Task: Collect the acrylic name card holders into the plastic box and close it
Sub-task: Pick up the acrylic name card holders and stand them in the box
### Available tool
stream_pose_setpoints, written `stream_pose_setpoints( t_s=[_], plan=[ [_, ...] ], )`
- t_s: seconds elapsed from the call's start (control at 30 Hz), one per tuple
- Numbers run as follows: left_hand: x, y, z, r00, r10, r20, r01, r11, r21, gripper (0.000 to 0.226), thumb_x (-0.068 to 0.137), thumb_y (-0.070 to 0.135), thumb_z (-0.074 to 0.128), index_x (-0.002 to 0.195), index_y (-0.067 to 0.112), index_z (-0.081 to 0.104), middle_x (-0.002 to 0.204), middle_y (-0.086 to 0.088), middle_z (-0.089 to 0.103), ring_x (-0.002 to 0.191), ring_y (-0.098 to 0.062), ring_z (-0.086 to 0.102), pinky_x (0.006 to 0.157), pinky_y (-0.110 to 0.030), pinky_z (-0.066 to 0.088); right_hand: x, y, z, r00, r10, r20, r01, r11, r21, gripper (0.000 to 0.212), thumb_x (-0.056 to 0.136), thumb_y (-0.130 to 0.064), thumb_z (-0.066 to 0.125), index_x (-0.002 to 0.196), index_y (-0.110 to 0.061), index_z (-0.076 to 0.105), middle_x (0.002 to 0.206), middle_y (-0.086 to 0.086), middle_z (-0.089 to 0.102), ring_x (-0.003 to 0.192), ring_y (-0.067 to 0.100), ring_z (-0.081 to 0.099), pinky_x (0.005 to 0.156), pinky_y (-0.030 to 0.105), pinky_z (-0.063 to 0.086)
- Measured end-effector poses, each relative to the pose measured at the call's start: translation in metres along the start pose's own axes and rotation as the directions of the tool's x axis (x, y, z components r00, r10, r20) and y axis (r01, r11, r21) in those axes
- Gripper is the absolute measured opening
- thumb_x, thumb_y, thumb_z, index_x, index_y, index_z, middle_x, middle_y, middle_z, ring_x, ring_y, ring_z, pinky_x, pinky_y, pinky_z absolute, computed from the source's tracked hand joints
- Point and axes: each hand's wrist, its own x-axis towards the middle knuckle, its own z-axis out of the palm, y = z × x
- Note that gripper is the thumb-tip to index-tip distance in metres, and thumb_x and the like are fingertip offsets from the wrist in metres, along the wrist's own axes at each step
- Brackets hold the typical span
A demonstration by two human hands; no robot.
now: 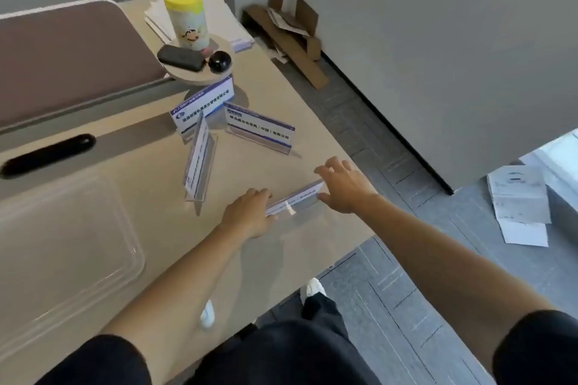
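Observation:
An acrylic name card holder (295,198) lies near the table's right edge, gripped at both ends. My left hand (248,216) closes on its near-left end and my right hand (345,186) pinches its far-right end. Three more holders stand further back: one turned edge-on (198,159), one facing me on the right (259,128), one behind them (203,105). The clear plastic box (62,247) sits at the table's left, its lid or rim catching light; I cannot tell whether it is open.
A round tray (200,78) at the back carries a yellow-lidded canister (187,17), a black case (181,58) and a black ball (220,61). A black elongated object (48,155) lies at the left. Cardboard (291,37) and papers (520,203) lie on the floor.

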Motion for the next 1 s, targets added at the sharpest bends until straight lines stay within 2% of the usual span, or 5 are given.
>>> stream_pose_setpoints(
  t_s=[0.23, 0.6, 0.77, 0.87, 1.0],
  plan=[
    [0.007, 0.017, 0.017, 0.954, -0.295, -0.057, 0.298, 0.953, 0.046, 0.027, 0.092, 0.037, 0.053, 0.11, 0.023, 0.067, 0.105, -0.009, 0.068, 0.095, -0.033, 0.063, 0.075, -0.033, 0.052, 0.045, 0.025, 0.021, 0.947, -0.227, 0.226, 0.227, 0.974, 0.025, 0.032, 0.1, -0.038, 0.049, 0.13, -0.027, 0.053, 0.124, 0.005, 0.053, 0.102, 0.028, 0.06, 0.085, 0.042, 0.054],
    [-0.036, 0.028, -0.017, 0.906, -0.383, -0.18, 0.377, 0.924, -0.065, 0.029, 0.096, 0.046, 0.051, 0.107, 0.026, 0.069, 0.09, -0.002, 0.066, 0.084, -0.025, 0.063, 0.065, -0.033, 0.05, 0.062, 0.031, -0.037, 0.882, -0.472, 0.008, 0.451, 0.847, 0.282, 0.03, 0.095, -0.042, 0.06, 0.118, -0.024, 0.067, 0.116, 0.001, 0.062, 0.1, 0.024, 0.062, 0.08, 0.033, 0.049],
    [-0.077, 0.015, -0.041, 0.824, -0.446, -0.349, 0.412, 0.895, -0.172, 0.036, 0.092, 0.05, 0.055, 0.118, 0.03, 0.067, 0.105, -0.007, 0.07, 0.092, -0.031, 0.064, 0.077, -0.036, 0.053, 0.046, -0.011, -0.068, 0.959, -0.283, -0.036, 0.17, 0.463, 0.87, 0.072, 0.08, -0.059, 0.072, 0.138, -0.024, 0.049, 0.132, -0.003, 0.054, 0.118, 0.013, 0.051, 0.099, 0.032, 0.042],
    [-0.11, 0.005, -0.05, 0.769, -0.492, -0.408, 0.382, 0.865, -0.325, 0.037, 0.09, 0.054, 0.055, 0.115, 0.03, 0.067, 0.093, 0.001, 0.071, 0.084, -0.026, 0.063, 0.071, -0.033, 0.051, 0.027, -0.058, -0.075, 0.929, -0.344, 0.139, -0.052, 0.249, 0.967, 0.104, 0.066, -0.075, 0.07, 0.151, -0.039, 0.023, 0.152, -0.003, 0.037, 0.134, 0.022, 0.04, 0.104, 0.049, 0.039],
    [-0.157, -0.008, -0.053, 0.729, -0.506, -0.461, 0.308, 0.844, -0.44, 0.03, 0.087, 0.058, 0.052, 0.085, 0.032, 0.066, 0.061, 0.008, 0.058, 0.064, -0.022, 0.059, 0.057, -0.029, 0.045, -0.001, -0.132, -0.088, 0.957, -0.281, 0.072, -0.032, 0.144, 0.989, 0.096, 0.074, -0.06, 0.076, 0.149, -0.039, 0.021, 0.152, 0.001, 0.029, 0.123, 0.026, 0.05, 0.092, 0.055, 0.051]
  ],
)
